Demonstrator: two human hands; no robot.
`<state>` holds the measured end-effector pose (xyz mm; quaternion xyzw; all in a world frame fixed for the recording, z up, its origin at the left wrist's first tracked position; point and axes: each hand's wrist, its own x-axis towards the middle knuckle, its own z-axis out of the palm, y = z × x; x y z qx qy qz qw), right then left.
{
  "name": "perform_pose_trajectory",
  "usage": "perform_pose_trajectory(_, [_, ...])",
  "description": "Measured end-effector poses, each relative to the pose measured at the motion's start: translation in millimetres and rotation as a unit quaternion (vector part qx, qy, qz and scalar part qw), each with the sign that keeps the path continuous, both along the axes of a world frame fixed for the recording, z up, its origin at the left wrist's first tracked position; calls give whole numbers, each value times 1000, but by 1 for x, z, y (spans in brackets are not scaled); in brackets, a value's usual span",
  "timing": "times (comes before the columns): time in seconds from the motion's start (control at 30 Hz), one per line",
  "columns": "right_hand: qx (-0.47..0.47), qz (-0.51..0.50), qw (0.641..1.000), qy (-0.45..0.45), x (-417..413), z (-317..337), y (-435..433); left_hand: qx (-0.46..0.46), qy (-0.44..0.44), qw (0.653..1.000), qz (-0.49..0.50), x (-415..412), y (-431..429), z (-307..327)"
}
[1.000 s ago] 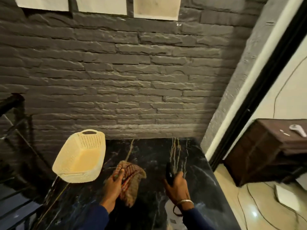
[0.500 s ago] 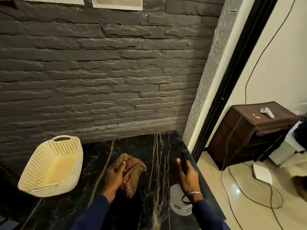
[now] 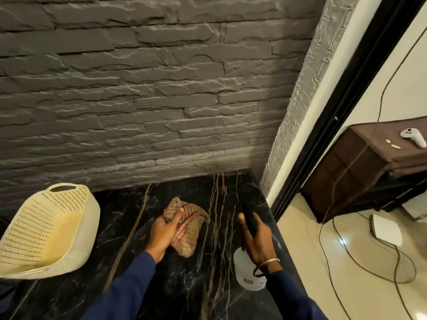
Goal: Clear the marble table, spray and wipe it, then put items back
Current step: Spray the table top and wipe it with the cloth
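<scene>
The black marble table with gold veins runs along a grey stone wall. My left hand grips a striped brown-and-red cloth that rests bunched on the marble near the middle. My right hand is closed around the black trigger head of a white spray bottle, held near the table's right edge. The nozzle points toward the wall.
A cream perforated plastic basket lies tilted at the table's left end. Right of the table is a black door frame, a tiled floor with cables, a white flat device and a brown cabinet carrying a white controller.
The view has swung right and down. My left hand has stayed on the cloth, and my right hand has kept the spray bottle near the right edge.
</scene>
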<state>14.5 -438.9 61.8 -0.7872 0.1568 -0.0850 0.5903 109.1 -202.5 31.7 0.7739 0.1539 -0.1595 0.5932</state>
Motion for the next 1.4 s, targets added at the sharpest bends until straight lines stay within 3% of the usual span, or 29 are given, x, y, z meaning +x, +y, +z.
perform_pose_trajectory(0.2, [-41,41,998,35,40,-15,-25,123,-57,991,2,27,-26,-17])
perform_pose_trajectory(0.4, [15,73,995,62,47,-21,-23,71,-13,997,-20,23,-18,-66])
perform_pose_trajectory(0.47, [-7,71,995,64,47,-25,-21,166,-34,984,-53,20,-11,-87])
perform_pose_trajectory(0.57, [-66,74,994,50,45,-26,-20,391,-112,902,-147,13,-13,-104])
perform_pose_trajectory(0.67, [-30,87,995,49,42,-19,-17,509,-163,799,-275,8,-19,-120])
perform_pose_trajectory(0.73, [-10,109,993,51,41,-15,-12,549,-162,768,-287,14,-20,-133])
perform_pose_trajectory(0.87, [-1,101,989,105,34,-17,-1,537,-158,811,-171,33,-7,-137])
perform_pose_trajectory(1.0, [-152,138,967,149,37,-20,-1,526,-145,837,-40,74,16,-147])
perform_pose_trajectory(1.07, [-145,147,966,157,42,-23,-4,511,-174,842,-13,99,10,-152])
perform_pose_trajectory(1.23, [-22,86,988,126,51,-34,-8,421,-283,850,-143,172,-64,-160])
perform_pose_trajectory(1.4, [-118,-1,992,34,58,-50,-24,322,-343,832,-292,205,-192,-164])
